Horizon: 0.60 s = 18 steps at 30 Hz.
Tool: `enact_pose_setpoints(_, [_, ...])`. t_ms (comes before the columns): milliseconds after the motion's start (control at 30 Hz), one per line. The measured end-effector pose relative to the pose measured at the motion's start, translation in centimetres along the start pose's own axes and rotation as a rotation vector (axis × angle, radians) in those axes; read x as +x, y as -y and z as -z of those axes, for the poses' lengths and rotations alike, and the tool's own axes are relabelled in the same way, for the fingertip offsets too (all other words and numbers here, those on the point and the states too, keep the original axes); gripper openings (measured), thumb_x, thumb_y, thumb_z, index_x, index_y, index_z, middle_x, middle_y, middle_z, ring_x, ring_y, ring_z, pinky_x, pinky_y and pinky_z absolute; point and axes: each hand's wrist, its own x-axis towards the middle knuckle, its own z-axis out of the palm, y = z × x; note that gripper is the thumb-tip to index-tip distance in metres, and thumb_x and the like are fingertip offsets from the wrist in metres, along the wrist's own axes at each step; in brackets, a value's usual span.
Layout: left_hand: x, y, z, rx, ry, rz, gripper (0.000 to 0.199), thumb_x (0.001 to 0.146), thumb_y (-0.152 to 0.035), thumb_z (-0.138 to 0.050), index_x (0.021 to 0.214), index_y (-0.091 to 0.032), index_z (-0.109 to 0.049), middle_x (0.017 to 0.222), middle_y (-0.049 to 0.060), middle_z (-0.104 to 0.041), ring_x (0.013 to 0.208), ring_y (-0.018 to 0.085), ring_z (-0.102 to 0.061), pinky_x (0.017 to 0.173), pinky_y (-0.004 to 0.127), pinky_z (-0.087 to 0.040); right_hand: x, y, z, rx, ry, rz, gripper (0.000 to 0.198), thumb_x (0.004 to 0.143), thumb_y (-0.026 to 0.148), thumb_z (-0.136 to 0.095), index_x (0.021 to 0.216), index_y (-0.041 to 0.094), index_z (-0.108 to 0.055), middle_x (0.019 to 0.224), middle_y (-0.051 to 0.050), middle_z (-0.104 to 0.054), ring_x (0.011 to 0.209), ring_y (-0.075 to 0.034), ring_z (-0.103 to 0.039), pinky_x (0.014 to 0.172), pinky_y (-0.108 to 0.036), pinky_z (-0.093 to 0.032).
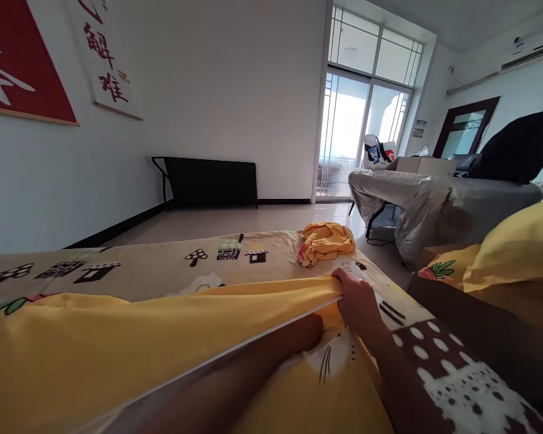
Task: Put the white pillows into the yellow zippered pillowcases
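Note:
A yellow fabric cover, open along a pale edge, is stretched across the bed from the left. My right hand pinches its upper right corner between thumb and fingers. Through the opening under that edge reaches my left forearm, and my left hand sits inside the cover just left of the right hand. The fingers of the left hand are hidden. A whiskered animal face shows on the lower layer of the cover. Beneath lies a beige patterned blanket, and a crumpled orange-yellow cloth rests at its far edge.
At the right, a yellow pillow lies on a brown surface beside the bed. Beyond stands a plastic-covered table with a cardboard box and a black bag. A folded black frame leans against the far wall.

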Motion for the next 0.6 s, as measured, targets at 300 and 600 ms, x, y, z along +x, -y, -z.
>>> enact_pose_setpoints(300, [1.0, 0.0, 0.9, 0.056, -0.121, 0.205, 0.034, 0.09, -0.034, -0.034, 0.089, -0.016, -0.063, 0.083, 0.007, -0.066, 0.078, 0.017, -0.06, 0.077, 0.031, -0.045, 0.9, -1.1, -1.1, 0.212, -0.031, 0.065, 0.036, 0.057, 0.003, -0.042, 0.085, 0.02, -0.056, 0.076, -0.003, -0.065, 0.072, -0.017, -0.056, 0.06, -0.024, -0.028])
enact_pose_setpoints(600, [1.5, -2.4, -0.4, 0.298, -0.204, 0.002, 0.035, 0.089, -0.013, -0.033, 0.112, -0.01, -0.059, 0.117, 0.017, -0.06, 0.117, 0.027, -0.049, 0.1, 0.041, -0.036, 1.4, -1.3, -2.1, 0.654, -0.068, 0.158, 0.024, 0.05, 0.012, -0.042, 0.072, 0.019, -0.049, 0.065, 0.003, -0.055, 0.061, -0.013, -0.045, 0.056, -0.021, -0.03])
